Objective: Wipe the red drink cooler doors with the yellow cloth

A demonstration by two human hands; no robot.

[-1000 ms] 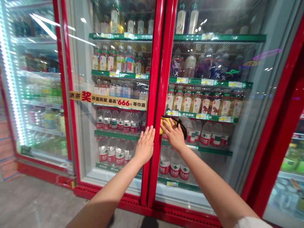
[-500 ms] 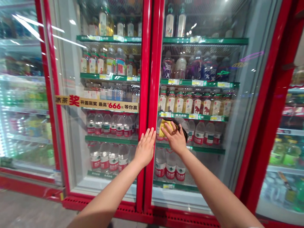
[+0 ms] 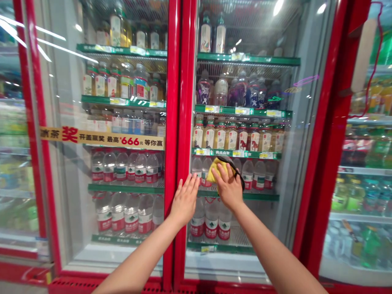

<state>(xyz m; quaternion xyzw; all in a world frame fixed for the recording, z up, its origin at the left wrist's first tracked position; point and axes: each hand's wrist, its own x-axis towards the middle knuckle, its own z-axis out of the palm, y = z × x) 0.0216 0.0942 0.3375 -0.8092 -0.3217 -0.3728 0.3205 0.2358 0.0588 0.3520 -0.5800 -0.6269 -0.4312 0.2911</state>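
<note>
Note right hand (image 3: 230, 192) with fingers splayed over yellow cloth (image 3: 211, 174) against glass door (image 3: 265, 224), left hand (image 3: 183, 205) with fingers slightly parted on red frame (image 3: 187, 118); guard against bunching or slippage of cloth from uneven pressure.

From right hand (image 3: 230, 190): door glass (image 3: 275, 224) open toward 12 and 3 o'clock, up to red side frame (image 3: 317, 147). At 6, free strip between forearms. At 9, left hand (image 3: 184, 202) and red centre uprights (image 3: 180, 102) block. Bottles (image 3: 232, 134) behind glass.
</note>
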